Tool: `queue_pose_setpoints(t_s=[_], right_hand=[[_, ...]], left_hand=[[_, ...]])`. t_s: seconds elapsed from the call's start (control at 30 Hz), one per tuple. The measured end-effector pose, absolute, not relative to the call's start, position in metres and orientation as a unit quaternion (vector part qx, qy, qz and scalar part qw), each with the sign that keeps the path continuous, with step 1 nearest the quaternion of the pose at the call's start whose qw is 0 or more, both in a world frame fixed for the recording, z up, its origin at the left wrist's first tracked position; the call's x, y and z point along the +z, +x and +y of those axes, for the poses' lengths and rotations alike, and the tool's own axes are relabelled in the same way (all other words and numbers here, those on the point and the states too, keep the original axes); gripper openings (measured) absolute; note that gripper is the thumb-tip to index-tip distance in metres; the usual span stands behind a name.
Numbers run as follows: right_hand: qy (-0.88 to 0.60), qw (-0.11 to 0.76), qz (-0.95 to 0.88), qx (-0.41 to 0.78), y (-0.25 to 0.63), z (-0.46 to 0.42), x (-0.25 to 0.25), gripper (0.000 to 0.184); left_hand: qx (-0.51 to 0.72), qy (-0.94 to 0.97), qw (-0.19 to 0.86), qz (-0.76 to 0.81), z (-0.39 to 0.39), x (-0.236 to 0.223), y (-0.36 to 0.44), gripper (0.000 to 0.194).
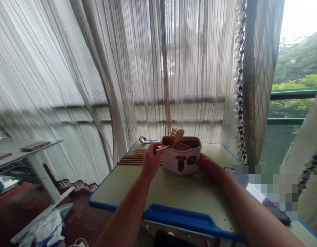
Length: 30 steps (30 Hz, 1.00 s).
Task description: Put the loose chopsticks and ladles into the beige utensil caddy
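Observation:
A white box with a brown rim (184,168) stands upright on the table, with brown shapes on its front. Thin wooden sticks (177,134) lean in a bunch inside it, beside a round brown bowl-like piece (181,147). My left hand (152,157) is at the box's left front corner, its fingers closed on a pale thin stick (162,148) that points toward the rim. Against the box's right side rests my right hand (207,164), gripping it there; its fingertips are partly hidden. Several chopsticks (130,160) lie side by side left of the box.
A slotted metal ladle (143,139) lies at the table's back left. The blue-edged table (117,185) carries a dark tablet-like device (274,209) at right, partly pixelated. Curtains (148,68) hang behind. Another table (42,156) and a plastic bag (50,226) are at left.

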State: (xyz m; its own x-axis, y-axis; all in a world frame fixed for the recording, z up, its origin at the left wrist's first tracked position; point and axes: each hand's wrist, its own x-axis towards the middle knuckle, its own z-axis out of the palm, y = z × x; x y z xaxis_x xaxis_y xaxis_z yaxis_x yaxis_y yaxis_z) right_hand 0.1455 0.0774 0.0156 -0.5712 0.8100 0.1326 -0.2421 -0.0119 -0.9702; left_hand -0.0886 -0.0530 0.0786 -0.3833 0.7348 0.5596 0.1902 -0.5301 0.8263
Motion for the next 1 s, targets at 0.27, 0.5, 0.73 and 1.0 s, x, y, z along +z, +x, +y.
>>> queue_pose_setpoints(t_s=[0.27,0.5,0.73,1.0], right_hand=[[-0.225,0.388,-0.584,0.676,0.145,0.082,0.012,0.050],[-0.220,0.386,-0.587,0.677,0.141,0.088,0.009,0.052],[-0.225,0.397,-0.590,0.666,0.138,0.094,0.005,0.048],[-0.229,0.394,-0.595,0.662,0.138,0.088,0.014,0.045]], left_hand=[[0.659,0.611,-0.016,0.437,-0.049,0.068,-0.084,0.034],[0.603,0.667,-0.105,0.425,-0.047,0.065,-0.076,0.023],[0.569,0.602,-0.192,0.527,-0.004,0.108,-0.070,0.023],[0.434,0.621,-0.159,0.633,0.014,0.112,-0.053,0.073]])
